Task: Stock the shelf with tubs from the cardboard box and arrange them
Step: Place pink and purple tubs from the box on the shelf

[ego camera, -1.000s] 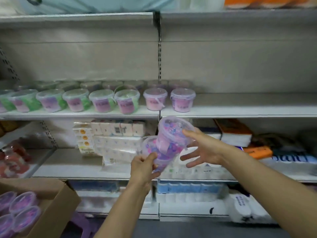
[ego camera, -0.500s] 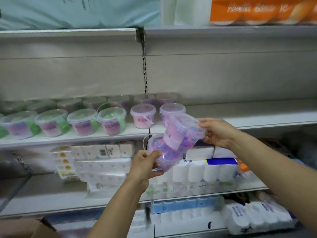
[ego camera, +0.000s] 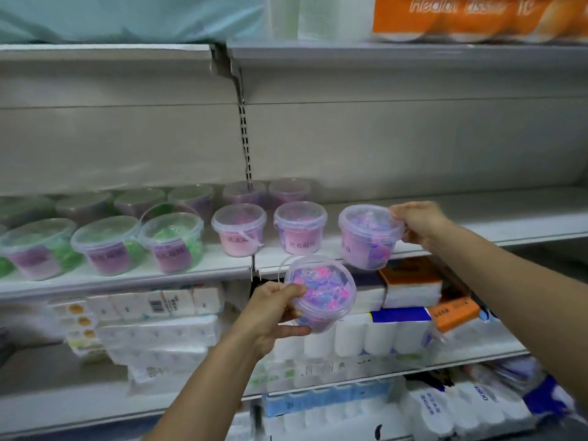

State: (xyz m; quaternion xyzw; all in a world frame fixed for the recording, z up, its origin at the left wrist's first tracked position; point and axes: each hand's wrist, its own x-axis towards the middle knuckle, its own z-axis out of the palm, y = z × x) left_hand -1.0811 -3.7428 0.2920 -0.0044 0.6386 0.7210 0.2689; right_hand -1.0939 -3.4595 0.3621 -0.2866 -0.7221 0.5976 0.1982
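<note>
— Up on the right, holding what?

— A tub of purple and blue beads, gripped at the rim by the right hand, with fingers curled round the lid edge from the right side. Tilted a little, with the base over the front lip of the shelf. Cannot tell whether touching the shelf or just above it

— And lower down?

— A second tub, clasped in the left hand, thumb over the lid edge and fingers under the base. Held below shelf level, lid tipped toward the camera, in front of the tissue packs

— Where to put the first one?

— Judging by the row, just beside the pink tubs, at the right end of the front line. Bare shelf to the right and behind. Needs pushing back from the lip, base flat, upright like the neighbours

— Nearer hand for that gap?

— The right, directly at it. For the second tub, up and to the right from the left hand, past the first tub, into the next free spot

— Any risk?

— Probably a tip off the lip if released too soon, or a knock against the nearest pink tub

— The cardboard box?

— Out of view here
</note>
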